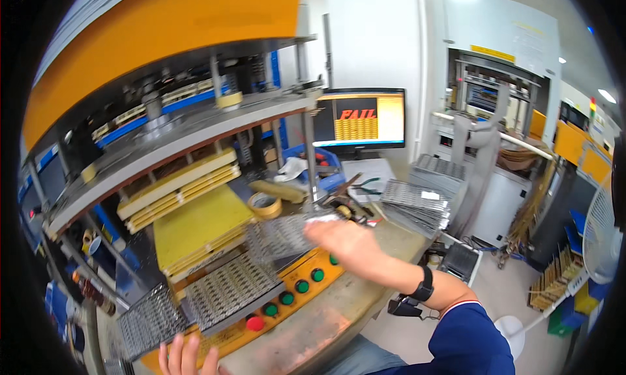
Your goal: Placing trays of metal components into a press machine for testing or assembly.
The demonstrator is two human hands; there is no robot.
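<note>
My right hand (pixel 342 243) reaches across the machine's front, blurred by motion. Its fingers are closed on the edge of a thin grey perforated panel (pixel 277 237), which is also smeared; a whitish patch at the fingertips is too blurred to name. At the lower left, my left hand (pixel 189 359) shows spread fingers and holds nothing, close to a dark perforated panel (pixel 153 319). Beside that lies another grey panel (pixel 231 289) with rows of small parts, in front of the yellow fixture plate (pixel 202 228) under the press.
The orange press (pixel 176 16) overhangs the fixture. Green and red buttons line the yellow control strip (pixel 302 286). Behind stand a tape roll (pixel 265 205), a blue bin (pixel 332 173), pliers (pixel 365 187) and a monitor (pixel 360 119). Stacked panels (pixel 417 202) lie right; a fan (pixel 600 238) stands beyond.
</note>
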